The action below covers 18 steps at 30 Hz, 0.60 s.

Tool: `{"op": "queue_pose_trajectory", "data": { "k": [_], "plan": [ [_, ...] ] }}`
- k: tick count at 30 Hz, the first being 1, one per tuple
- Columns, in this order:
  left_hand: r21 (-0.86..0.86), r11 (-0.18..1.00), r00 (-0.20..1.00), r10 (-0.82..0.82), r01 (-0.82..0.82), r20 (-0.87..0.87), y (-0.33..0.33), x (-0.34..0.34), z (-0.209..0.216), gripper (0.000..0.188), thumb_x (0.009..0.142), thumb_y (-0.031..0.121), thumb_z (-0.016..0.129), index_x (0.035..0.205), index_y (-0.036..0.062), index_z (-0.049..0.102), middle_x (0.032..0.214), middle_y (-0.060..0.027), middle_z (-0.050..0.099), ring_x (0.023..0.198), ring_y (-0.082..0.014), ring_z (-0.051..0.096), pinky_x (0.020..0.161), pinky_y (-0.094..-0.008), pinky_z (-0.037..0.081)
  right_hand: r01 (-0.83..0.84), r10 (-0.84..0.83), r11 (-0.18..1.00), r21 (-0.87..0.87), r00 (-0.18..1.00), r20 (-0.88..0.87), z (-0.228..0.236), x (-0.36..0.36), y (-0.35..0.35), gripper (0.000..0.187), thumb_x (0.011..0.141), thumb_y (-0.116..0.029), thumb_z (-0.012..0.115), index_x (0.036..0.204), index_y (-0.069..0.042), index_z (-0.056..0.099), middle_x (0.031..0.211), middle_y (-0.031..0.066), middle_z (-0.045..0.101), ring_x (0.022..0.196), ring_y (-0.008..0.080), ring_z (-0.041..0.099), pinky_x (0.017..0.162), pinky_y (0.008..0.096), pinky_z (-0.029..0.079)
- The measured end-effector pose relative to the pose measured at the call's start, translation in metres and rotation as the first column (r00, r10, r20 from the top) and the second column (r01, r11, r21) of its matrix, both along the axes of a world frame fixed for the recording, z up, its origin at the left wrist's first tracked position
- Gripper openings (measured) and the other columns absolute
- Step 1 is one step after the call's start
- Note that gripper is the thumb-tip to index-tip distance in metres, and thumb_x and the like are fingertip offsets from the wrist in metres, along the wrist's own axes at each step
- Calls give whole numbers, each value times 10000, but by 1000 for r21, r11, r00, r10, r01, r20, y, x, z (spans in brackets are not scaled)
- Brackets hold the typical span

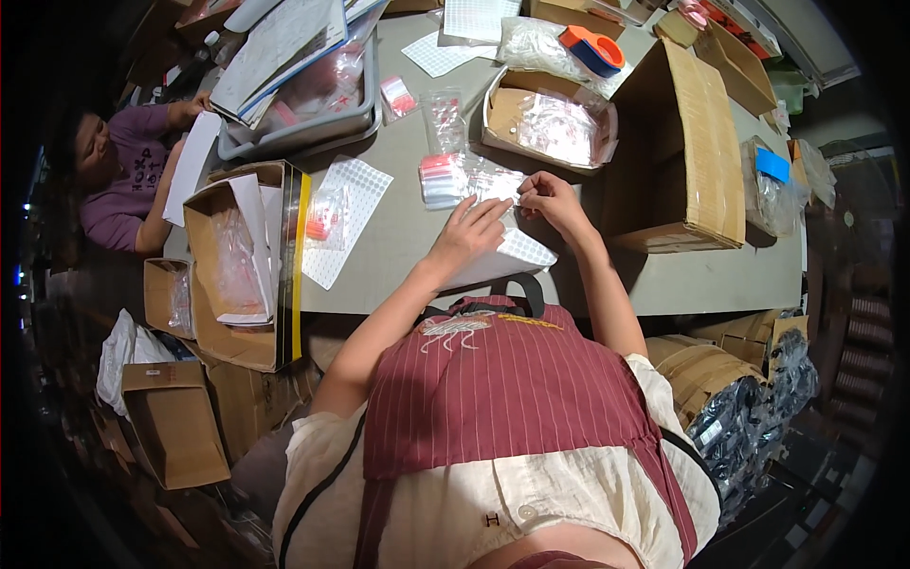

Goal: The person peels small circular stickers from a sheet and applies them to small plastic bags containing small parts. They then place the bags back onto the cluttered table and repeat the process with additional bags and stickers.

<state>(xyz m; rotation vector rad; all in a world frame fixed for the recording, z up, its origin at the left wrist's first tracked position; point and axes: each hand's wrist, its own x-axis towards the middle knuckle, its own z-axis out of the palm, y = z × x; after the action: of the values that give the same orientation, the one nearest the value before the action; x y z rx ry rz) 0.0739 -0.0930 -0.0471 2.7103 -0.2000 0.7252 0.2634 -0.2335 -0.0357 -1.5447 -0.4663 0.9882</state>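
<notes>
My left hand point(471, 232) lies with its fingers stretched out over the lower edge of some small clear plastic bags point(490, 177). Close beside it, my right hand point(555, 202) has thumb and forefinger pinched together at the bags' right end; whatever is between them is too small to make out. Touching the clear bags on the left is a stack of zip bags point(439, 180) with red and whitish bands. Another clear bag point(444, 119) lies just beyond the stack. Partly under my hands is a white sheet of round stickers point(524, 248).
An open carton of clear bags point(502, 133) stands beyond my hands, and a tall cardboard box point(697, 152) rises at right. An orange and blue tape dispenser point(594, 50) is at the back. Left are a grey bin point(301, 144), a carton point(290, 284) and a seated person point(123, 180) holding papers.
</notes>
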Motion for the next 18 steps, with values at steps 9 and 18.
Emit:
{"op": "queue_pose_trajectory", "data": {
  "k": [9,18],
  "plan": [
    [95,995,999,-30,26,36,-1,2,5,157,870,162,732,961,59,655,1404,-82,625,1366,-232,528,1174,-498,368,-47,63,995,-85,978,200,3,-7,1,169,838,3,698,985,-2,613,747,34,638,641,113,622,572,270,501],
    [15,999,997,-36,35,62,4,3,-18,176,864,138,733,995,38,672,1253,-64,707,1238,-246,625,1175,-539,391,54,-54,999,-3,985,-165,19,6,-4,173,827,-2,688,994,-9,644,793,54,673,656,133,646,602,255,513]
  ]
}}
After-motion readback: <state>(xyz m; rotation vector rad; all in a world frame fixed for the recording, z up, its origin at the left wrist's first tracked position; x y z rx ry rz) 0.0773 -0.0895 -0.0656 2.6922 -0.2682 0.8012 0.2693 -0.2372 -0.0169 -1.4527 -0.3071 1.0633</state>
